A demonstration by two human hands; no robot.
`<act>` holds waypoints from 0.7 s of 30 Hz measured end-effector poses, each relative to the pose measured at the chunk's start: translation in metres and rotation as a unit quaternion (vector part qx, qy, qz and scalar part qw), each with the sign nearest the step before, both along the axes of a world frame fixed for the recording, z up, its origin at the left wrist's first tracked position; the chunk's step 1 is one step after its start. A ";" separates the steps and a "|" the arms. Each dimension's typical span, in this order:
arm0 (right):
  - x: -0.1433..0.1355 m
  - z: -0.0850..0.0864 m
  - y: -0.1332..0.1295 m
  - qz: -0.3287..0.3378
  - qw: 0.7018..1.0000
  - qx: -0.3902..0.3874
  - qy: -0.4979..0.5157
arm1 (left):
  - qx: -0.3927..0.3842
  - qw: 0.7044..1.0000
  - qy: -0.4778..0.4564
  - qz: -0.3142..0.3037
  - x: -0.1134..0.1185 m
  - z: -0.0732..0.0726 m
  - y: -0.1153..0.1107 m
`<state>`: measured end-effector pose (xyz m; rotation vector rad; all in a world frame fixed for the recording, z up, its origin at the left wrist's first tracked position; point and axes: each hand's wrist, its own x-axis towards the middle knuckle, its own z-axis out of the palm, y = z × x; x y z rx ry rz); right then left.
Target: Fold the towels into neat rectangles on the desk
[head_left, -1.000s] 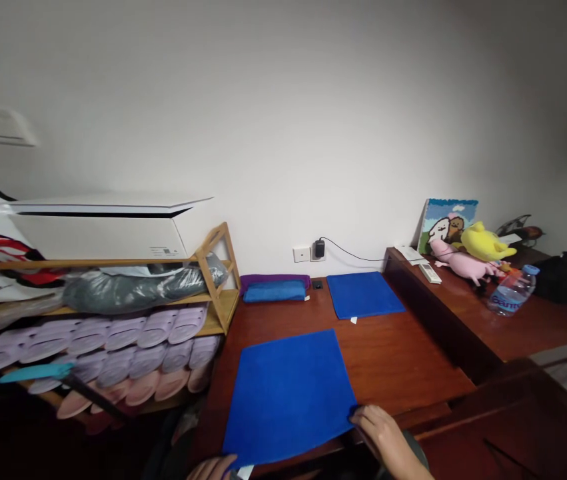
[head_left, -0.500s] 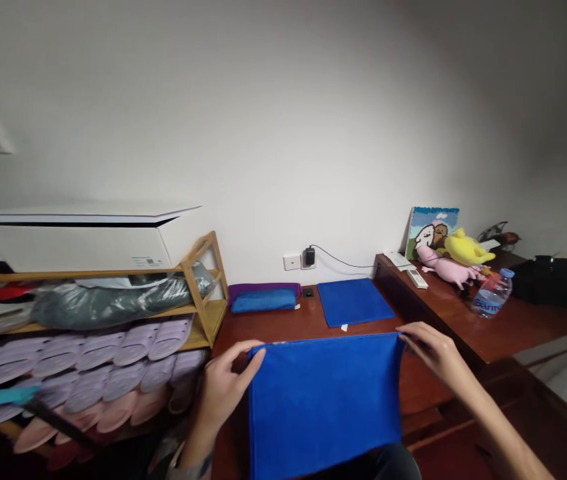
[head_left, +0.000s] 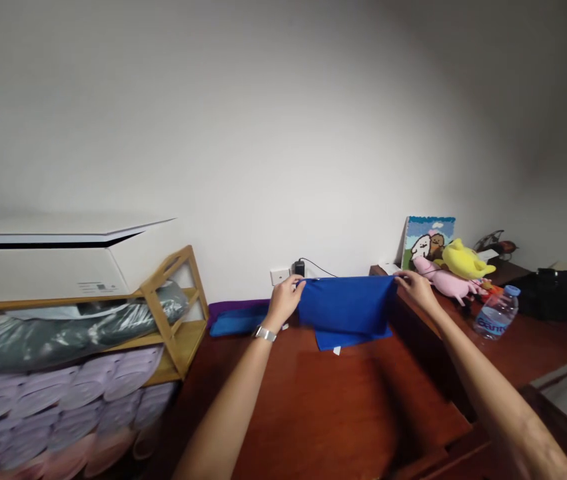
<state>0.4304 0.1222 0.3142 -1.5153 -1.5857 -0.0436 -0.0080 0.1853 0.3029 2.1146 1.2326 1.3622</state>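
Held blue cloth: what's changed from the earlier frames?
The held blue cloth was lifted off the table and carried toward the wall, now hiding part of the flat cloth. Left hand and right hand still grip its upper corners. Flat cloth and bottle stayed put.

Silvery band worn on the left wrist [head_left: 266, 327], with both forearms bare.
The band [head_left: 265, 333] is flat, pale metallic grey and shiny, circling just below the left hand [head_left: 286, 298]; its finer markings are too small to tell. The right hand [head_left: 417, 291] and right wrist [head_left: 439, 316] are bare, like the fingers on both sides.
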 end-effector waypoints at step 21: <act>0.012 -0.305 0.012 -0.117 0.963 -0.230 -0.075 | -0.064 0.961 0.266 -0.035 0.074 -0.280 -0.018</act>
